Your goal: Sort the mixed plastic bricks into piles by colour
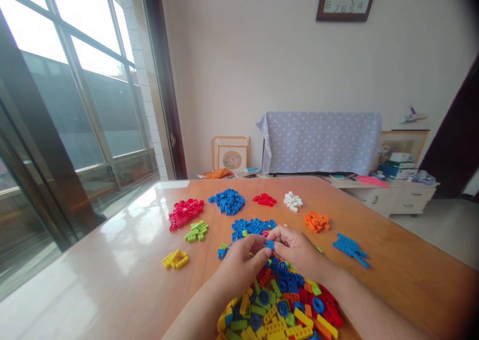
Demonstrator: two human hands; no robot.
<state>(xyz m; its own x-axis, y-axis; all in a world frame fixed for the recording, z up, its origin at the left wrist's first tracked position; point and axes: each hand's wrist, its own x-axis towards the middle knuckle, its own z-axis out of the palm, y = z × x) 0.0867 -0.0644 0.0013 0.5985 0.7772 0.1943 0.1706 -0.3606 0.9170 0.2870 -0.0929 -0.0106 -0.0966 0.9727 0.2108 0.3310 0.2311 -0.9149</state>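
Fingertips of my left hand (243,260) and my right hand (294,248) meet over the table, both closed on a small blue toy brick (269,244). Below them spreads a mixed heap of toy bricks (277,305) in yellow, green, red, orange and blue, with blue wheel-like rings among them. Just beyond my hands lies a pile of blue round pieces (251,226), partly hidden by my fingers. Beside my left hand sits a small blue and green brick cluster (222,251).
Sorted piles ring the heap: dark pink bricks (186,213), light green bricks (196,231), yellow bricks (175,259), blue bricks (227,201), red pieces (264,199), white pieces (293,201), orange bricks (316,221) and long blue pieces (351,249). All lie on the brown table (142,290).
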